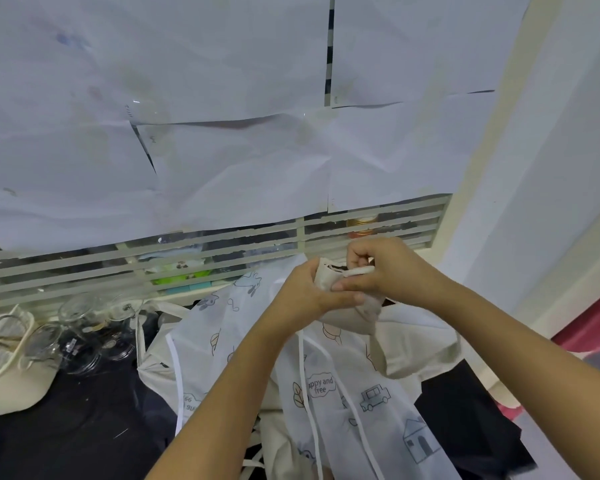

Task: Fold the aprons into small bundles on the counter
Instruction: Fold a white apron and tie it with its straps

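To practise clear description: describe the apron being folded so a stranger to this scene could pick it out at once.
Find the dark counter below the paper-covered window. On it lies a white apron printed with cars and houses. Just above that, the left hand and right hand grip the beige apron: plain, unprinted, bunched into a small bundle.

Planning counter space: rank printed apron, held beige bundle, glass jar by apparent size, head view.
Largest: printed apron, by far.
Then beige bundle and glass jar look alike; bundle nearer, partly covered, so unranked.
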Tool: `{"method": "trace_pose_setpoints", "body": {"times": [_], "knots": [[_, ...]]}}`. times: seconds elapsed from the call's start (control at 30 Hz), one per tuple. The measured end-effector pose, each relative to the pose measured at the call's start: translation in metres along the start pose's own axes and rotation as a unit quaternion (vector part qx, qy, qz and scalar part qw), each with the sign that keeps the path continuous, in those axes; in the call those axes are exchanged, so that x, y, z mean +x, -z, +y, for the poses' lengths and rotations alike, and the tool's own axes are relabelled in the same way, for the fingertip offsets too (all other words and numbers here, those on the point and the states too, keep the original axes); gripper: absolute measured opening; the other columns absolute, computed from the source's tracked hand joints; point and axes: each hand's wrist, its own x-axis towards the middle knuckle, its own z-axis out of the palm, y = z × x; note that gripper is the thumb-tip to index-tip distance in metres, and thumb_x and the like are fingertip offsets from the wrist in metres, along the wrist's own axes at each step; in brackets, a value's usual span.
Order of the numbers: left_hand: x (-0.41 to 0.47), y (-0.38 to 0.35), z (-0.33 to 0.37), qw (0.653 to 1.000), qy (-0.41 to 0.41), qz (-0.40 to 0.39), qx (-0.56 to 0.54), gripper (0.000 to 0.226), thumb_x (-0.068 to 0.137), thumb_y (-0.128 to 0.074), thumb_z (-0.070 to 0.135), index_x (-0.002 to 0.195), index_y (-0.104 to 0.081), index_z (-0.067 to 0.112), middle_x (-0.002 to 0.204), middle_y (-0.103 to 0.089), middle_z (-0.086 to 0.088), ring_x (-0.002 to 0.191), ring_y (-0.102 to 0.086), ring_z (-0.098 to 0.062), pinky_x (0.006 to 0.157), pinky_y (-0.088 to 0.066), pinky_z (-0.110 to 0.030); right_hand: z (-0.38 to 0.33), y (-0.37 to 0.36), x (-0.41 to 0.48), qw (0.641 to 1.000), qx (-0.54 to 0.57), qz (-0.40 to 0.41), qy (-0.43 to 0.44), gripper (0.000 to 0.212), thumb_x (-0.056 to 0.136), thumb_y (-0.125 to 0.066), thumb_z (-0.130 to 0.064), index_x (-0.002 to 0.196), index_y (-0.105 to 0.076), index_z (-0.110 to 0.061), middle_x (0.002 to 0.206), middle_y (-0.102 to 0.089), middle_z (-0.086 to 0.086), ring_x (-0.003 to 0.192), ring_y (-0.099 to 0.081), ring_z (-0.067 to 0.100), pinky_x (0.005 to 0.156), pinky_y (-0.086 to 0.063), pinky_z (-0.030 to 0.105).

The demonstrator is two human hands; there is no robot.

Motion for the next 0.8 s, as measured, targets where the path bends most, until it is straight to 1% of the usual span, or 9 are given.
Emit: {"method": "trace_pose_setpoints", "body": {"times": [0.07,0.2,0.3,0.37,0.5,0.57,0.63,0.73,0.8], "knots": [[-0.001,-0.003,0.001,1.0,0.008,0.0,-0.01,0.037,0.066,-0.086,0.022,0.09,-0.06,0.013,0.082,-0.063,-0.002,0.073,-0.058,-0.012,0.066,-0.046,-0.025,-0.003,0.008,0.004,0.997,0.029,-0.054,-0.035,0.039,0.069,-0.083,-0.036,0.059,-0.049,-0.018,0.054,-0.043,-0.008,0.048,-0.035,0.005,0.046,-0.026,0.017],[-0.006,-0.002,0.003,0.997,-0.001,-0.073,-0.038,0.046,0.069,-0.08,0.024,0.107,-0.064,0.003,0.104,-0.068,-0.021,0.096,-0.065,-0.038,0.091,-0.049,-0.05,0.002,0.025,0.009,0.966,0.18,-0.157,-0.101,0.035,0.069,-0.074,-0.041,0.07,-0.061,-0.009,0.05,-0.036,-0.004,0.042,-0.026,0.007,0.041,-0.023,0.016],[-0.011,-0.001,0.003,0.985,-0.001,-0.152,-0.077,0.045,0.071,-0.075,0.021,0.11,-0.063,0.003,0.106,-0.069,-0.017,0.098,-0.065,-0.031,0.091,-0.052,-0.042,0.012,0.02,0.013,0.962,0.229,-0.097,-0.118,0.035,0.065,-0.074,-0.044,0.071,-0.064,-0.011,0.051,-0.031,-0.002,0.043,-0.021,0.009,0.041,-0.021,0.016],[-0.011,-0.003,0.006,0.978,-0.007,-0.185,-0.091,0.039,0.07,-0.074,0.017,0.107,-0.065,0.011,0.102,-0.07,-0.01,0.095,-0.066,-0.026,0.087,-0.054,-0.037,0.017,0.012,0.014,0.956,0.257,-0.072,-0.125,0.028,0.074,-0.072,-0.037,0.07,-0.061,-0.011,0.047,-0.032,-0.006,0.042,-0.021,0.008,0.04,-0.02,0.016],[-0.012,-0.004,0.008,0.979,-0.001,-0.166,-0.115,0.05,0.068,-0.075,0.021,0.112,-0.062,0.003,0.104,-0.068,-0.015,0.097,-0.065,-0.03,0.086,-0.054,-0.039,0.027,-0.003,0.015,0.926,0.342,-0.052,-0.151,0.025,0.078,-0.069,-0.032,0.068,-0.057,-0.012,0.044,-0.039,-0.007,0.04,-0.025,0.007,0.039,-0.019,0.019],[-0.012,-0.003,0.006,0.986,0.0,-0.116,-0.117,0.052,0.068,-0.075,0.023,0.113,-0.063,0.0,0.106,-0.068,-0.019,0.099,-0.065,-0.035,0.087,-0.053,-0.044,0.033,-0.01,0.012,0.916,0.362,-0.035,-0.171,0.026,0.074,-0.073,-0.039,0.065,-0.065,-0.017,0.053,-0.045,0.002,0.046,-0.032,0.013,0.046,-0.021,0.027],[-0.01,-0.002,0.008,0.986,0.004,-0.005,-0.166,0.041,0.071,-0.074,0.02,0.106,-0.065,0.002,0.102,-0.069,-0.019,0.093,-0.068,-0.031,0.079,-0.057,-0.04,0.041,-0.019,0.007,0.888,0.402,-0.035,-0.22,0.022,0.075,-0.074,-0.035,0.062,-0.069,-0.019,0.059,-0.046,0.005,0.049,-0.036,0.014,0.047,-0.024,0.025],[-0.001,0.012,0.011,0.913,0.047,0.186,-0.36,0.019,0.085,-0.066,0.009,0.102,-0.062,0.002,0.097,-0.07,-0.017,0.083,-0.071,-0.022,0.073,-0.059,-0.034,0.053,-0.035,-0.005,0.811,0.492,-0.076,-0.306,0.035,0.088,-0.064,-0.027,0.054,-0.063,-0.018,0.051,-0.042,-0.004,0.039,-0.032,0.006,0.034,-0.024,0.016],[0.003,0.027,0.009,0.865,0.061,0.246,-0.432,0.022,0.087,-0.065,0.01,0.106,-0.061,0.001,0.099,-0.071,-0.016,0.084,-0.071,-0.021,0.074,-0.059,-0.035,0.054,-0.043,-0.016,0.746,0.582,-0.071,-0.317,0.027,0.086,-0.064,-0.027,0.062,-0.058,-0.016,0.05,-0.036,-0.007,0.034,-0.029,0.003,0.03,-0.025,0.013]]}}
